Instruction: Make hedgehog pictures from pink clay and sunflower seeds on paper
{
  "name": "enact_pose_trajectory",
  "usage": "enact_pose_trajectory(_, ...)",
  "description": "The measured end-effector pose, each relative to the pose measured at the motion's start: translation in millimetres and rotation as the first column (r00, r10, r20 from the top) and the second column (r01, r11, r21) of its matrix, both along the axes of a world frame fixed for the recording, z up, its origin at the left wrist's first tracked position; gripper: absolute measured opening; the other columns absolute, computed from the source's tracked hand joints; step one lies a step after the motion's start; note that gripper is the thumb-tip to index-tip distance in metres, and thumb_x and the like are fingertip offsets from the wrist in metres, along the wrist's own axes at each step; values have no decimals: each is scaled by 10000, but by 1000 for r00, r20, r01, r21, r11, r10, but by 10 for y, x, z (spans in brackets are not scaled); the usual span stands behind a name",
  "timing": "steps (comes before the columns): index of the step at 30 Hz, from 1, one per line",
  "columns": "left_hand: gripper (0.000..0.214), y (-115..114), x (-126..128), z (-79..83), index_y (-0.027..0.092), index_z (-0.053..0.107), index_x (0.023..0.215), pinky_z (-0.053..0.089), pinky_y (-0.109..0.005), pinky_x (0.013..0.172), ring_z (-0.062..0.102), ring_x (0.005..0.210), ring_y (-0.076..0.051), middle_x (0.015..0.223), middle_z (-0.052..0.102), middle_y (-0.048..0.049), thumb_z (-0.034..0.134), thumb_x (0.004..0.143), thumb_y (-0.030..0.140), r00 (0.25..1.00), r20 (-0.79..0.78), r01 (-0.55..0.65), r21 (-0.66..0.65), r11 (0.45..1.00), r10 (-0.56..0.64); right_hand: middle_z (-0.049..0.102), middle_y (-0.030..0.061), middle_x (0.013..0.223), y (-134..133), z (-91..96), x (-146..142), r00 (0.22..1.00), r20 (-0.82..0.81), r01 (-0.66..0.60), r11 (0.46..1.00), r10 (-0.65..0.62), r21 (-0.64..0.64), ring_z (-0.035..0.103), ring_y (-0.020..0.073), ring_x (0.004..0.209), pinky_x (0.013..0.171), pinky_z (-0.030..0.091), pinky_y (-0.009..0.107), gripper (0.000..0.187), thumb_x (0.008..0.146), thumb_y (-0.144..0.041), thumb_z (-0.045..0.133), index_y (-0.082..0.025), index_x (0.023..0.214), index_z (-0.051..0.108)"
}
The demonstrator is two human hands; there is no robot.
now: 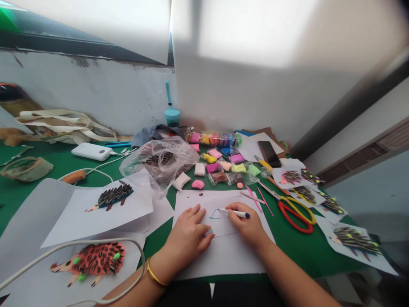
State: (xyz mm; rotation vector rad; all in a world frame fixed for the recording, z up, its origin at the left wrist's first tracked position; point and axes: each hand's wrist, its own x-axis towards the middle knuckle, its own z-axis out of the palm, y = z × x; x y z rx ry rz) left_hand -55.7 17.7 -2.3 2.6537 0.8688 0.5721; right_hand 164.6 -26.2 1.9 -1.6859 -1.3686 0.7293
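My right hand [244, 221] grips a white marker pen [238, 212] with a dark blue end. Its tip touches a white sheet of paper [234, 256], where a short blue outline [215, 214] is drawn. My left hand [188, 232] lies with fingers spread on the left part of the paper, a yellow bangle [154, 273] around its wrist. By the left thumb shows a small pale blue patch [208, 231], partly hidden; I cannot tell what it is. Pink plastic sticks [254, 198] rest at the paper's upper right corner.
Beyond the paper lie several packets of coloured clay [219, 177] and a plastic bag of seeds [159, 160]. Red-and-yellow scissors [295, 213] sit at right, near seed hedgehogs on paper [354, 239]. At left are more hedgehog pictures [96, 260], a white cable [76, 243] and a power bank [91, 151].
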Motion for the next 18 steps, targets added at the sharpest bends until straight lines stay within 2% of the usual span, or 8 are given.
enact_pose_trajectory(18,144,1,-5,-7,260,766,918,418,-583,1026,502,1269,-371,1284,616,-113,650,843,299,1000,-3,2,-2,1000,-2,689,29,831,-6,14,-8,1000,16,-3,1000,3,3,631,197,791,712,475,276,180,842,-317,540,-196,848,673)
